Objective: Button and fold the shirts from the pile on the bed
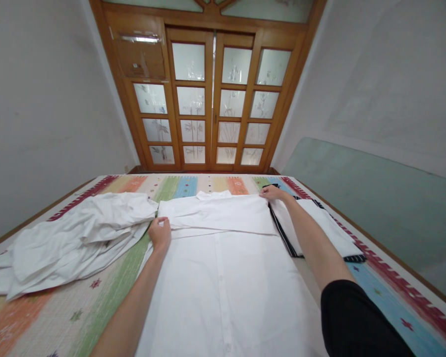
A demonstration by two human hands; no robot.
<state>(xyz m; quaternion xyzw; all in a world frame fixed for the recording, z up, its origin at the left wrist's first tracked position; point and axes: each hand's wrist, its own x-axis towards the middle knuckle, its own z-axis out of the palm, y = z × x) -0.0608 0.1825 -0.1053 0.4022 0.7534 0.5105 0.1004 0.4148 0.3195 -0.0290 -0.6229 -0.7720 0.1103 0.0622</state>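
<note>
A white button-up shirt (pixel 223 277) lies spread out before me, its collar at the far end and its button placket running toward me. Its sleeves are laid across the chest in a flat band. My left hand (pixel 160 233) is closed at the left end of this band, thumb and fingers pinching the cloth. At the far right corner, by the shoulder, my right hand (pixel 273 192) pinches the shirt's edge. Both forearms reach forward along the shirt's sides.
A crumpled white garment (pixel 78 238) lies on the left. To the right sits a folded white stack with black striped edges (pixel 319 223), partly behind my right arm. Everything rests on a colourful striped cloth (pixel 96 297). Beyond stand wooden glass-paned doors (pixel 211 99); a pale green panel (pixel 375 193) leans at right.
</note>
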